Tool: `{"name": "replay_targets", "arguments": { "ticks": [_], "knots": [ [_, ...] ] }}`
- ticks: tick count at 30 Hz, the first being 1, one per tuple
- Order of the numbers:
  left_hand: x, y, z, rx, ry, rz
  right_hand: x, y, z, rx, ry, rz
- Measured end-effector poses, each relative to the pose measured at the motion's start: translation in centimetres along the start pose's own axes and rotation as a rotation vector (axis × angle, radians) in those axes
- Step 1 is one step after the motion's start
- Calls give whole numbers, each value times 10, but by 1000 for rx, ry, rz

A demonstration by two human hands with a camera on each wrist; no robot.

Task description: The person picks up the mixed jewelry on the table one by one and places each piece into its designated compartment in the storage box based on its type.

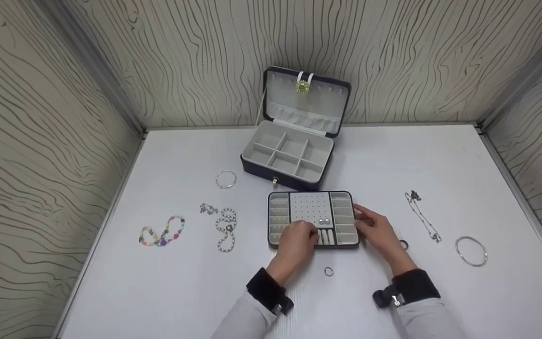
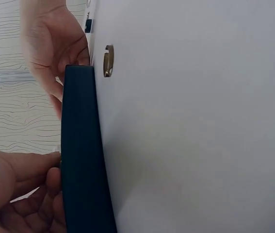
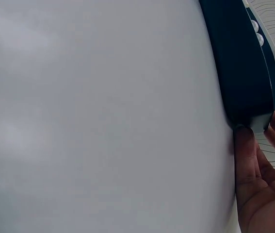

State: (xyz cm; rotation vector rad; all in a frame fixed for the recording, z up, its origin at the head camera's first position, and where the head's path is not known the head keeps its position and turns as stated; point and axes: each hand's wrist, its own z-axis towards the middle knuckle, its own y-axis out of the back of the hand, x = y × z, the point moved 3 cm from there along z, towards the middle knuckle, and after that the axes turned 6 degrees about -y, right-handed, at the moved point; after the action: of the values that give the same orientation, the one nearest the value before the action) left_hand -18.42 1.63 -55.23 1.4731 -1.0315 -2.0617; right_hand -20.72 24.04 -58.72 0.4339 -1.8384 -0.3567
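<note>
Pale wall panels (image 1: 195, 56) with swirly dark wood-grain lines box in a white table (image 1: 134, 292), and I'm just watching. Head view first: a navy rectangular tray (image 1: 345, 210) with light grey compartments sits mid-table, right in front of an open navy jewellery box (image 1: 261, 169) with six grey sections. The person's left hand (image 1: 294, 240) is over the tray's front, fingers bunched by the padded slots (image 1: 325, 237). Their right hand (image 1: 378, 230) rests against the tray's right end, thumb and index apart. A thin metal ring (image 1: 325, 271) lies just in front. Left wrist view: left thumb and fingertip come together at the tray's edge, but honestly can't tell if they're pinching anything. Right wrist view: right fingers touch the tray's end, near two white pearly studs (image 3: 259, 40).
</note>
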Motion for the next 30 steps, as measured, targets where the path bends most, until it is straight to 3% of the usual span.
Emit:
{"name": "replay_targets", "arguments": {
  "ticks": [10,22,30],
  "knots": [
    [1,0,1,26,-66,65,-1,0,0,-4,9,-9],
    [-1,-2,0,-6,-54,106,1,1,-1,7,3,-13],
    [-1,-1,1,58,-95,155,1,0,0,-6,-4,-15]
  ]
}}
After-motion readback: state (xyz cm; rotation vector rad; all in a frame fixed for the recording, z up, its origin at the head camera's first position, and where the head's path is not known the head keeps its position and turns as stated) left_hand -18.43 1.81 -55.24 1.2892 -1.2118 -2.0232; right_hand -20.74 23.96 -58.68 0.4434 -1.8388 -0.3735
